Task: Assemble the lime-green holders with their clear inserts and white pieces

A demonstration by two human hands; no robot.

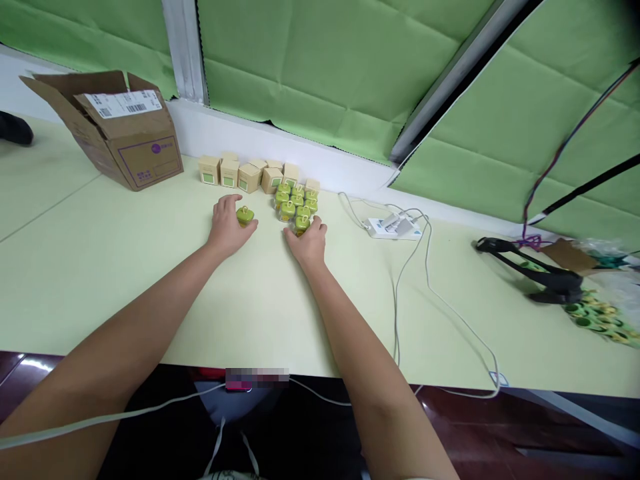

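Note:
My left hand (227,225) is curled around a small jar with a green lid and a loop on top (245,214), apart from the others on the table. To its right, a tight cluster of similar small clear jars with green looped lids (287,210) stands on the tabletop. My right hand (311,244) has its thumb and fingers on either side of the cluster's front jar (302,223). The lower part of each held jar is mostly hidden by my fingers. Just behind the jars are several small brown cardboard boxes (249,177) with green-and-white labels.
An open cardboard carton (150,157) stands at the back left. On the right, a white power strip (395,228) has plugs and trailing white cables. Farther right lie a black stand-like object (545,273) and a pile of green-and-yellow pieces (597,317). The pale table's front edge (310,370) runs beneath my forearms.

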